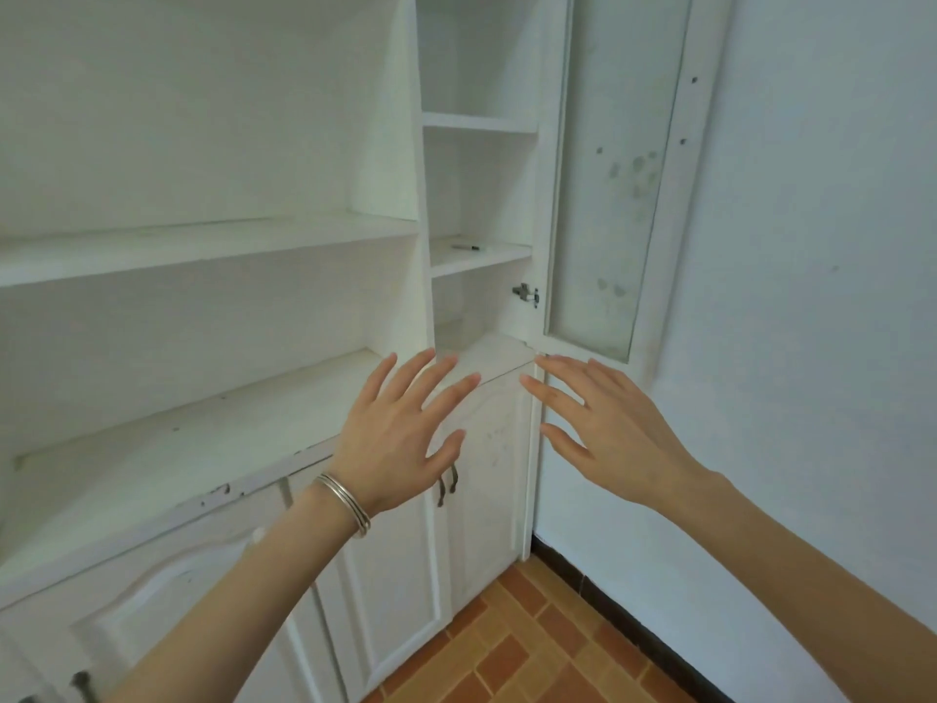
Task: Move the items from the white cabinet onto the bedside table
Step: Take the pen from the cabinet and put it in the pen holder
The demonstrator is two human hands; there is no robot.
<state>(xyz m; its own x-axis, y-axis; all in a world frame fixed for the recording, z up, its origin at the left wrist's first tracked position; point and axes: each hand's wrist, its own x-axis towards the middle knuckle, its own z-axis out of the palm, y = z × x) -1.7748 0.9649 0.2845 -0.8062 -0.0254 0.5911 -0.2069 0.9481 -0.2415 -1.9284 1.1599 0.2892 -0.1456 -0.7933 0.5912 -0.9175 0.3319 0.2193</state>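
The white cabinet [203,246] fills the left and middle of the head view, with wide shelves on the left and a narrow shelf column on the right. A thin dark pen [466,247] lies on the narrow column's middle shelf. My left hand [400,433], a silver bracelet on its wrist, is raised with fingers spread in front of the counter ledge and holds nothing. My right hand [603,428] is raised beside it, fingers spread and empty, near the cabinet's right edge. The bedside table is out of view.
A tall frosted-glass door [608,170] stands swung open against the white wall on the right. Lower cupboard doors with dark handles [447,482] are closed below the ledge. The floor [532,652] is orange-brown tile with a dark skirting along the wall.
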